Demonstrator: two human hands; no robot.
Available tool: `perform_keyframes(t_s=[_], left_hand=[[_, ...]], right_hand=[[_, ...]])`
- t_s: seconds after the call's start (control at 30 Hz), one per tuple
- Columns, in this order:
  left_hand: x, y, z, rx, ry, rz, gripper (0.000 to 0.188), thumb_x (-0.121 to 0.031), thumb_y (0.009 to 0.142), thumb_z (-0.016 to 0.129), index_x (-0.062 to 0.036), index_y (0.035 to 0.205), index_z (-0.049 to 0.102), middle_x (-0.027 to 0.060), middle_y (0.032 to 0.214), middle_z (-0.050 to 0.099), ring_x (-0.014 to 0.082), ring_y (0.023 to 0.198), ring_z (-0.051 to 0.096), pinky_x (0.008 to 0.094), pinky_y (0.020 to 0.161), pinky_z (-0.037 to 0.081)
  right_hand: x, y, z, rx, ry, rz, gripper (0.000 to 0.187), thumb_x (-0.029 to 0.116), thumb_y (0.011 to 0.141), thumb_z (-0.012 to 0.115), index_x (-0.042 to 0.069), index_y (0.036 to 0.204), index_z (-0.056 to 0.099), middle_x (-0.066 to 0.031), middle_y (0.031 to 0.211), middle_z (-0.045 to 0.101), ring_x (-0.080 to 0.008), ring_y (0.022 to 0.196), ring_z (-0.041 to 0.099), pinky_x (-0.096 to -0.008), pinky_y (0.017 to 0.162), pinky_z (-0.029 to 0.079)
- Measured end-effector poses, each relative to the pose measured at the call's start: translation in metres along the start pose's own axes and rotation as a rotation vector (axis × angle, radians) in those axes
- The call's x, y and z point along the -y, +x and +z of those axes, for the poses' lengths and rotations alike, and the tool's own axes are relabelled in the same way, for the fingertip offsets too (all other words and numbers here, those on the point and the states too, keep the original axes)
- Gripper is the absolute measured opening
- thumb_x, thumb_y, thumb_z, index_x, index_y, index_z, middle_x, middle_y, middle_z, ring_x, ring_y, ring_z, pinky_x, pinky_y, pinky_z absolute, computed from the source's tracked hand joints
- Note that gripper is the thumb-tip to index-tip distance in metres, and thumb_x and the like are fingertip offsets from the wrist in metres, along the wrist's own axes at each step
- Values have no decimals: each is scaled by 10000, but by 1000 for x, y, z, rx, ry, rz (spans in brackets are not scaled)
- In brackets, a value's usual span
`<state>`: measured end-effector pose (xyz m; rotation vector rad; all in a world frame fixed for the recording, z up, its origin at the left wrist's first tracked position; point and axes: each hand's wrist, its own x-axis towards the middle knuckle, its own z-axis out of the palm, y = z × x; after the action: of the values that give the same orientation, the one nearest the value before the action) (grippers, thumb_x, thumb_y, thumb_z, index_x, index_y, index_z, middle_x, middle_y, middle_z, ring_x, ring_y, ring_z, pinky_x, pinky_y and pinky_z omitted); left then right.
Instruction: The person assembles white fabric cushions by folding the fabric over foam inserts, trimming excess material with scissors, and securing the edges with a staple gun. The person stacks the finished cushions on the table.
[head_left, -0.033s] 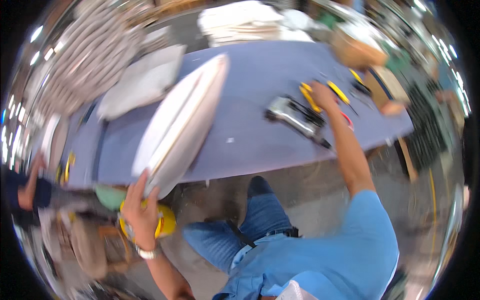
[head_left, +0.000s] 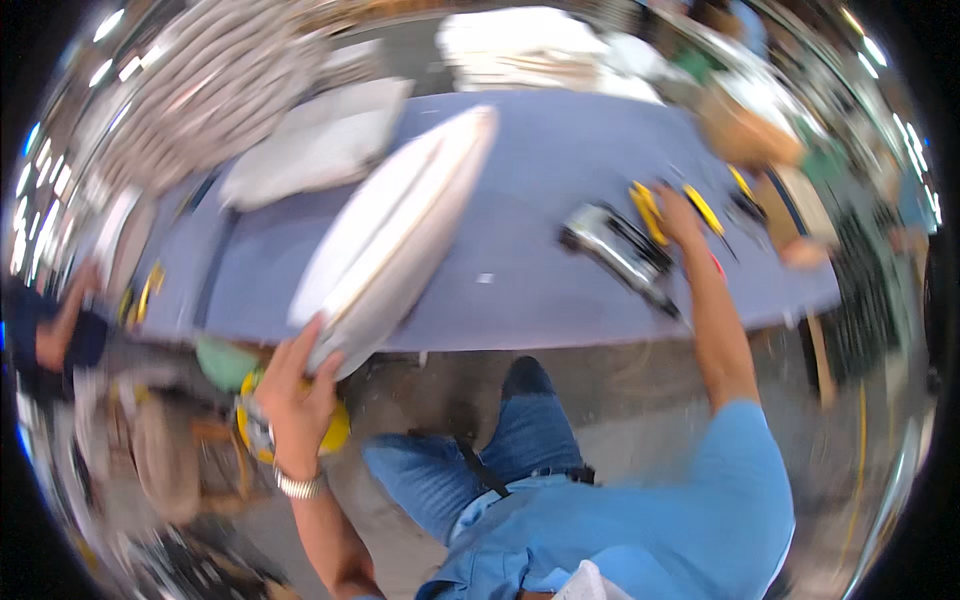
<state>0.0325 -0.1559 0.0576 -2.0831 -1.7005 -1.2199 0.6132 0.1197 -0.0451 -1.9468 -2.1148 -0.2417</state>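
Note:
A long white cushion-like piece (head_left: 395, 230) with a seam along its edge stands tilted on its side over the blue-covered table (head_left: 540, 150). My left hand (head_left: 300, 390), with a metal watch band at the wrist, grips its near end between thumb and fingers. My right hand (head_left: 682, 218) reaches onto the table's right side, against a yellow-handled tool (head_left: 648, 212); its fingers are blurred and partly hidden. Left of that hand lies a silver and black staple gun (head_left: 620, 255). Beyond it is a yellow and black screwdriver-like tool (head_left: 705, 210).
A flat pale padded piece (head_left: 315, 145) lies at the table's far left, before piled grey padding (head_left: 210, 90). White sheets (head_left: 520, 45) are stacked behind. A cardboard box (head_left: 795, 210) stands at the right edge. Below left sits a yellow container (head_left: 335, 430); a co-worker's arm (head_left: 65, 320) shows farther left.
The whole view has shifted, so the table and its things appear farther right. Both hands keep their places, the left still gripping the white cushion-like piece.

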Motion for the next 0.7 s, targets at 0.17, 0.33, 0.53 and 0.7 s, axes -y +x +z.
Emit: perform_keyframes(t_s=[0.17,0.33,0.53,0.7], left_hand=[[-6,-4,-9,47,26,-134,483,-288,846,805,-160,1299,699,85,815,637,250,601,596,355,572,483],[6,-9,-8,10,-75,-191,498,-285,838,824,-138,1298,702,108,1000,740,218,692,647,305,623,529],[8,-8,-2,-45,-73,-40,486,-347,841,806,-132,1265,703,99,1024,742,277,760,706,354,672,564],[1,-15,-3,0,-24,-26,519,-350,803,838,-99,1240,714,113,1043,756,260,760,709,338,663,560]], right_hand=[[-16,17,16,220,-188,-325,715,-56,866,536,281,1496,523,-214,1604,376,-388,1191,628,-457,969,541],[-46,22,7,265,-276,-547,703,-25,781,675,290,1406,607,-105,1650,332,-381,1170,653,-449,949,565],[-54,32,-25,-83,-98,-352,378,148,870,738,93,1234,648,-170,1493,524,-397,1229,605,-473,963,537],[72,31,-104,-232,466,-259,264,157,980,658,20,1198,600,-142,1050,631,-253,863,637,-356,777,527]])
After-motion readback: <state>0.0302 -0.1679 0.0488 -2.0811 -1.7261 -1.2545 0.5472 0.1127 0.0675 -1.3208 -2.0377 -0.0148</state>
